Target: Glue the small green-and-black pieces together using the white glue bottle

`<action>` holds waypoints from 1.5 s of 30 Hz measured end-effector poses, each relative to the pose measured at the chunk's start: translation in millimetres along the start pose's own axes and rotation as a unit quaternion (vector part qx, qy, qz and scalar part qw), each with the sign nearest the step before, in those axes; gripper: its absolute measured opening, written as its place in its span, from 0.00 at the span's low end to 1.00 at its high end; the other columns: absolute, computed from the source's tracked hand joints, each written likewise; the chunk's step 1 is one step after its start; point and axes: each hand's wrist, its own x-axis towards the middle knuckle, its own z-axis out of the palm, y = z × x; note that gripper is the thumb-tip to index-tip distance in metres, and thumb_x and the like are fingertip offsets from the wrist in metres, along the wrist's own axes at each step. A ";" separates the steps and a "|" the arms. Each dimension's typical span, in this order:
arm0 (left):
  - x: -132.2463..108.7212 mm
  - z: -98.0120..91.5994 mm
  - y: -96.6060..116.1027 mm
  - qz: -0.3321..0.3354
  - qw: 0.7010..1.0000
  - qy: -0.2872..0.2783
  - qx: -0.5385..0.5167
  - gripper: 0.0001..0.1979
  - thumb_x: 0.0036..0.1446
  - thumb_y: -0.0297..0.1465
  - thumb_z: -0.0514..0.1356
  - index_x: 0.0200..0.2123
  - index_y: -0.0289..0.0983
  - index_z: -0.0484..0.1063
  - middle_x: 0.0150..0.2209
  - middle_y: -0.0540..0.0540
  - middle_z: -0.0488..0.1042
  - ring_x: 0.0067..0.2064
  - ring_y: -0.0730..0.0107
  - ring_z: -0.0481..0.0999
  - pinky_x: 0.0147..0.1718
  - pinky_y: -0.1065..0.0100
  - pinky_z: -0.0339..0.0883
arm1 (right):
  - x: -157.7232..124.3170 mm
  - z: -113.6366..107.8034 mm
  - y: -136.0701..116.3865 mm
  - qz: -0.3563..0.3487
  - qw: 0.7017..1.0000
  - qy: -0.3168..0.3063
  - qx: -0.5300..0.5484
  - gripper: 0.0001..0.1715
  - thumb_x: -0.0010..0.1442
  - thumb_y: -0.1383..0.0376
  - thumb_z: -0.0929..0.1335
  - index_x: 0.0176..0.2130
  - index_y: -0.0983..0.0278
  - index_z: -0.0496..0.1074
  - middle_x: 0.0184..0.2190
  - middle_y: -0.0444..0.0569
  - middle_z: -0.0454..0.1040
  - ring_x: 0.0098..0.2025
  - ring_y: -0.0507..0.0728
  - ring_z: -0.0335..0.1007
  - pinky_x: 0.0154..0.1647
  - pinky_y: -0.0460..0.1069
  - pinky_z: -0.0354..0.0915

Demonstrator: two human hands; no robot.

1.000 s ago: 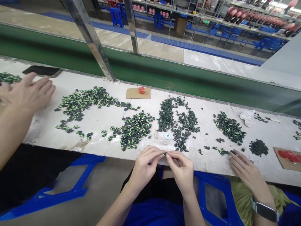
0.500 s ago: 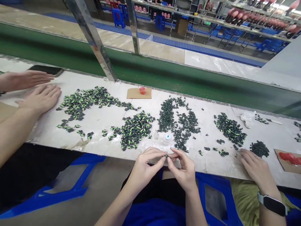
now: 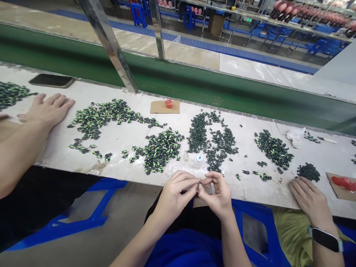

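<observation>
Even, diffuse light falls on your left hand [image 3: 178, 194] and right hand [image 3: 218, 194], with only soft shading on them. Around them, your bench [image 3: 119, 136] reads pale and moderately bright. Ahead of your 2 hands, a dark band shades the green panel [image 3: 180, 82]; beyond it, whitish glare streaks the glossy surface [image 3: 250, 70]. Left of your left hand, the floor [image 3: 125, 222] is dim. Between your hands, the small dark piece [image 3: 199, 183] lacks clear detail. Far left of them, wide-angle distortion stretches a co-worker's forearm [image 3: 23, 152].
</observation>
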 end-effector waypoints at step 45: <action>-7.4 25.4 -8.1 -0.026 0.998 -0.051 0.009 0.10 0.59 0.26 0.59 0.44 0.38 0.74 0.33 0.46 0.78 0.38 0.64 0.76 0.37 0.62 0.73 | 2.1 -102.9 48.3 0.040 0.881 0.073 -0.465 0.19 0.59 0.52 0.64 0.36 0.60 0.78 0.36 0.56 0.77 0.45 0.69 0.58 0.42 0.63 0.57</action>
